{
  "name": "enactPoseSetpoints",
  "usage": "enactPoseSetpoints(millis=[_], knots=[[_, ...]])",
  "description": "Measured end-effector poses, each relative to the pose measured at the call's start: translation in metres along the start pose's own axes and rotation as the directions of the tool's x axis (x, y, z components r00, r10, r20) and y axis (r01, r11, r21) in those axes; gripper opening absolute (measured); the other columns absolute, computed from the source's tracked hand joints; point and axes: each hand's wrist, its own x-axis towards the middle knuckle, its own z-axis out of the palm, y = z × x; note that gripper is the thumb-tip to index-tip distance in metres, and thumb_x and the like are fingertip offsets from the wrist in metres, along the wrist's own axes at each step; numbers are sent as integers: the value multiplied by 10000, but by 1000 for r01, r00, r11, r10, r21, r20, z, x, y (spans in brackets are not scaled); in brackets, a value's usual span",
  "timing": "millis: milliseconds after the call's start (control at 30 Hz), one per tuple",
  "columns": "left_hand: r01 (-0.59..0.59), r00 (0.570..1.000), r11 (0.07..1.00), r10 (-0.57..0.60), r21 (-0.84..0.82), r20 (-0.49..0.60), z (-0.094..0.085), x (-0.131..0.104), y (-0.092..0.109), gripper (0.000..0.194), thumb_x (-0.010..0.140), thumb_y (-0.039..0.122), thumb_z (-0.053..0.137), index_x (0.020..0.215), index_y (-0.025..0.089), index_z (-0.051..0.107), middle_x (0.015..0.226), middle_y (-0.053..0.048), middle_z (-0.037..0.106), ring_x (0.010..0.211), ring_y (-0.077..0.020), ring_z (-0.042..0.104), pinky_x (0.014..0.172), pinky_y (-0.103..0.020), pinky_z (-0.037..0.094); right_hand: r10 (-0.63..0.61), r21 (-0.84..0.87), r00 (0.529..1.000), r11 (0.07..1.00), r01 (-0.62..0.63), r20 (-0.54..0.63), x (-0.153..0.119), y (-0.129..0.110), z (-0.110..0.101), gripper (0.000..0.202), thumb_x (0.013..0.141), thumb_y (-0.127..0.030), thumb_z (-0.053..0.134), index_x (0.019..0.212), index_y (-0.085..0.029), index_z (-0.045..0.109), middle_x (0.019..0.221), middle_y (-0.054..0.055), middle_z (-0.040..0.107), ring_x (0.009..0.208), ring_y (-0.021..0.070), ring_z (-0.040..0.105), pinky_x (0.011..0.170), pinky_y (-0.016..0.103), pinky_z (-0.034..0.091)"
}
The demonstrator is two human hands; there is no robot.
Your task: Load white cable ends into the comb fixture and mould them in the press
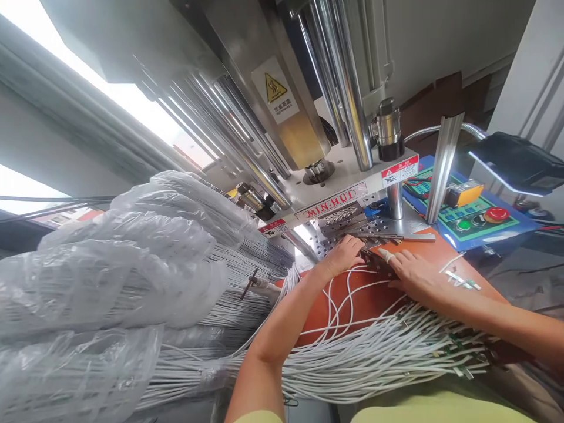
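My left hand [346,256] is at the metal mold parts [374,249] in front of the press, its fingers curled at their left end; what they grip is too small to tell. My right hand [408,267], with a pale wrap on one finger, lies over the right side of the same parts, its fingers stretched out. White cables [348,294] loop from the mold across the orange work surface [317,326]. A thick bundle of white cables [352,367] with small metal and green ends lies nearest my body.
A MIN-HUI press plate [335,200] on chrome columns stands just beyond my hands. The control panel [480,217] with green and red buttons and a lamp [517,161] are at right. Plastic-wrapped cable bundles [110,282] fill the left. Loose connectors [462,281] lie right of my right hand.
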Motion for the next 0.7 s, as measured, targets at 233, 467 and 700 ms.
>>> enactPoseSetpoints(millis=[233,467,700], knots=[[30,999,999,-30,-21,-12,1,-5,-2,440,871,402,627,1222,153,538,1198,-101,596,1161,-228,502,1043,-391,405,103,15,995,994,-104,12,6,-5,8,311,831,-199,564,1139,-161,573,966,121,606,869,263,554,742,367,435],[75,994,994,-68,79,-83,1,-13,-1,515,871,435,608,1250,97,517,1154,-120,604,1121,-243,507,1098,-439,339,116,68,993,991,-113,-36,17,8,1,296,835,-132,507,1123,-155,569,1052,138,554,970,274,522,762,361,450],[264,951,963,-250,54,-181,-23,-2,-39,475,854,368,651,1254,146,523,1189,-107,584,1164,-257,499,1047,-431,404,-51,22,993,998,53,-104,82,34,-20,152,861,-227,550,981,-150,604,988,127,550,921,269,500,742,371,455]])
